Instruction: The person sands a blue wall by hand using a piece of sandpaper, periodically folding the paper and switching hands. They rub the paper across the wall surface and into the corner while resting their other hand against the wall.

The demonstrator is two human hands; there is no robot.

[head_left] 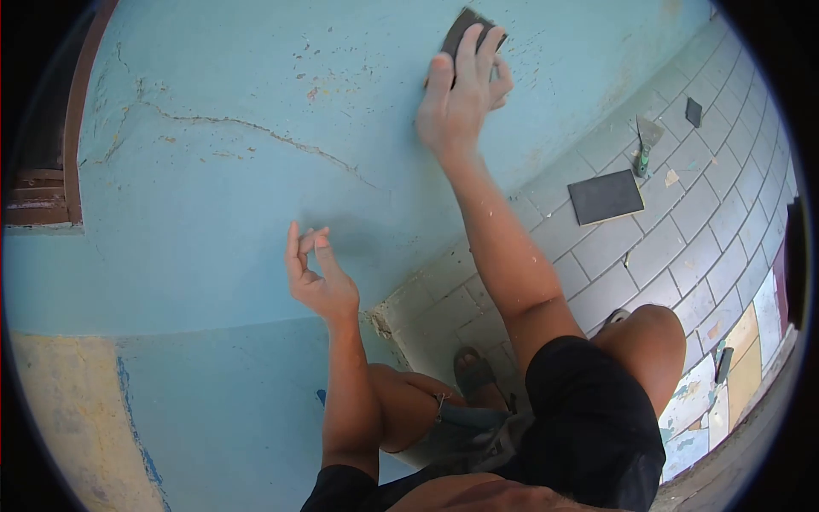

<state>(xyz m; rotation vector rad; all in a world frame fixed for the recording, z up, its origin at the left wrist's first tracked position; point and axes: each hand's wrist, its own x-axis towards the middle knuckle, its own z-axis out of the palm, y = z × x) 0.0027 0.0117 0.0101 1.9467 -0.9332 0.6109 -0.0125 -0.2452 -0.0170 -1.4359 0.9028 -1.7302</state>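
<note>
My right hand [461, 107] is at the top of the view, its fingers pressing a small dark sanding sheet [465, 26] flat against the light blue wall [256, 188]. My left hand [322, 277] is lower and to the left, in front of the wall, with its fingers apart and nothing in it. A long crack [256, 126] runs across the wall above my left hand. Chipped paint spots lie to the left of my right hand, and small dark marks show to its right.
On the tiled floor [670, 226] at the right lie a dark sheet [606, 198], a scraper with a green handle [642, 158] and a small dark piece [694, 112]. A brown frame [75, 128] borders the wall at the left. My bent knees are below.
</note>
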